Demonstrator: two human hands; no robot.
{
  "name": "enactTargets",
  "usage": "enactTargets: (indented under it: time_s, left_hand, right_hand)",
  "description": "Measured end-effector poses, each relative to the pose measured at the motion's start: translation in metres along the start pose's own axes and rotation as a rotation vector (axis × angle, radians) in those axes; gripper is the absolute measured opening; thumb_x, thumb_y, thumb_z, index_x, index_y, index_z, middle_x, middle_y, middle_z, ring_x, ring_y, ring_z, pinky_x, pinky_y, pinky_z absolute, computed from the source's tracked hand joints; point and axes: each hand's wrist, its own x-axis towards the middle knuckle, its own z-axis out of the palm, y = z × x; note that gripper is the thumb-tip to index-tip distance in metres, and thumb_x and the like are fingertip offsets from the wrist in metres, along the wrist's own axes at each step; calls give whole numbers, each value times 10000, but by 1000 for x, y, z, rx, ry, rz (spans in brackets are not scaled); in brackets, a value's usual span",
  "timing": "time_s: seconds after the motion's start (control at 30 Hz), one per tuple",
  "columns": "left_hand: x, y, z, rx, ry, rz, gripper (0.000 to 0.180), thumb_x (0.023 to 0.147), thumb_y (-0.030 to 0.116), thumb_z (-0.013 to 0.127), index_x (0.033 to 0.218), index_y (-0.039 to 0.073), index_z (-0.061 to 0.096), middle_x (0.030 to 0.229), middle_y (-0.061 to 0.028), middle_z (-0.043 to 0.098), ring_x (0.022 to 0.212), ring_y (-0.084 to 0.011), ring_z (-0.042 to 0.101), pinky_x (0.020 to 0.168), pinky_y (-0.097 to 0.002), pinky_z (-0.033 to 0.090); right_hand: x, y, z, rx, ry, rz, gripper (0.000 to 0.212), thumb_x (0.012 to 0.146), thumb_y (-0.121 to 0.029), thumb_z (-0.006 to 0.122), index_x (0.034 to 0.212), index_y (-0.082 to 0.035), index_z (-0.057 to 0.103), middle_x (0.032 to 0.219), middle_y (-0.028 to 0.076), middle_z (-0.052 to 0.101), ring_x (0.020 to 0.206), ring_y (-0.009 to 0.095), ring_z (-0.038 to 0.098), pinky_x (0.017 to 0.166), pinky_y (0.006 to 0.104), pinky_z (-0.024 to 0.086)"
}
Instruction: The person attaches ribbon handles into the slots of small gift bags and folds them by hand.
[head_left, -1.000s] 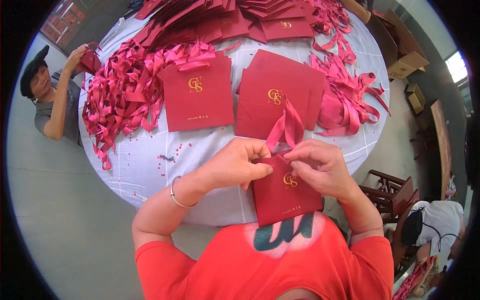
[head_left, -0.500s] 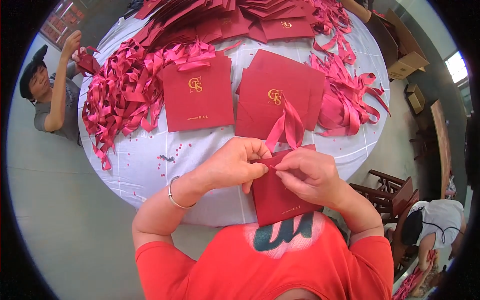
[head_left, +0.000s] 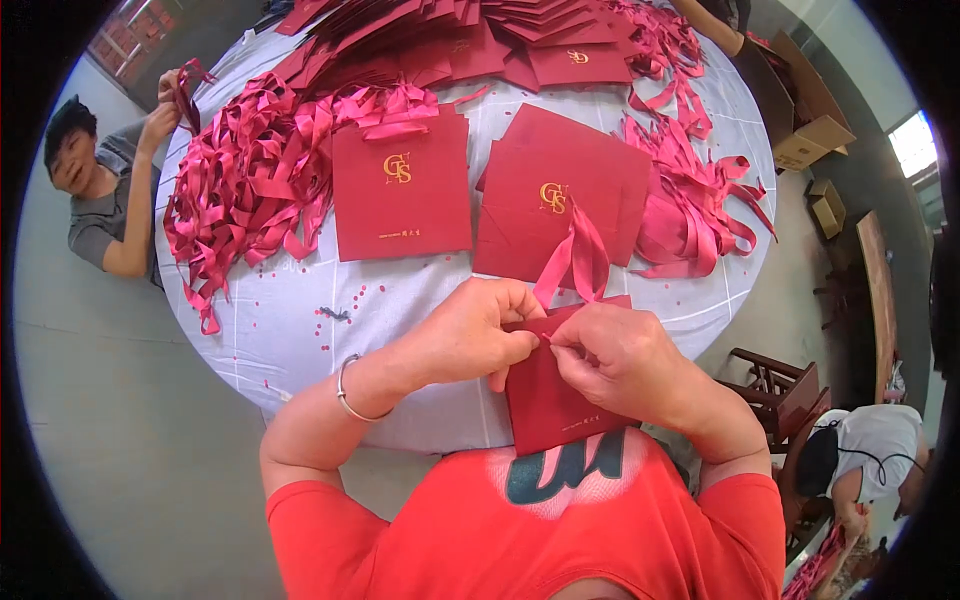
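l hand point(head_left: 478, 332) is gripping bag point(head_left: 555, 395), r hand point(head_left: 625, 362) is pinching ribbon point(head_left: 592, 255), prob. part-threaded, w/ more bags point(head_left: 600, 185) & loose ribbons point(head_left: 250, 180) waiting on counter point(head_left: 405, 292).

fisheye head cam looks down/fwd at l hand point(head_left: 475, 335), r hand point(head_left: 625, 358) & tbl point(head_left: 285, 330) from close abv.

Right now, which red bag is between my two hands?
The bag nearest your shirt: your left hand grips its upper left edge, your right hand is at its front. The stacked bags behind it lie on the table.
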Motion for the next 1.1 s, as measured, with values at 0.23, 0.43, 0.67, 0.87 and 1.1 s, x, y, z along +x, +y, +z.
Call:
enactTargets:
  time_s: [0.23, 0.43, 0.67, 0.87, 1.1]
  left_hand:
    - [-1, 0, 1, -2, -21, 41, 126, 870, -52, 545, 992, -29, 566, 868, -85, 666, 509, -115, 592, 454, -244, 441]
    - [-2, -4, -2, 24, -8, 69, 127, 865, -39, 526, 981, -44, 575, 845, -91, 671, 525, -117, 614, 450, -255, 441]
    - [-7, 2, 8, 102, 45, 159, 127, 878, -28, 548, 1002, -46, 568, 791, -78, 643, 509, -111, 602, 452, -253, 461]
    - [-3, -14, 22, 463, 303, 530, 204, 820, -16, 677, 970, -32, 539, 699, -68, 637, 476, -84, 588, 418, -252, 446]
    - [-17, -2, 24, 364, 277, 323, 216, 810, 27, 705, 930, -6, 529, 604, -71, 615, 497, -103, 623, 438, -265, 435]
  right_hand:
    - [13, -1, 2, -116, -130, -10, 86, 804, -66, 625, 815, 7, 581, 752, 175, 610, 674, 349, 633, 568, 444, 515]
    - [18, -4, -1, -224, -144, -50, 76, 776, -56, 648, 779, -3, 594, 804, 143, 607, 716, 334, 626, 579, 423, 509]
    - [41, 28, -24, 646, -271, 454, 146, 870, -126, 655, 891, 17, 640, 785, 59, 652, 745, 106, 600, 652, 277, 481]
    - [75, 55, -25, 399, -756, 259, 150, 842, -99, 659, 964, -13, 653, 856, 2, 660, 773, 79, 592, 678, 240, 482]
    - [84, 67, -6, 786, -1026, 571, 175, 761, -32, 671, 931, -55, 632, 667, -43, 545, 562, 47, 444, 490, 218, 324]
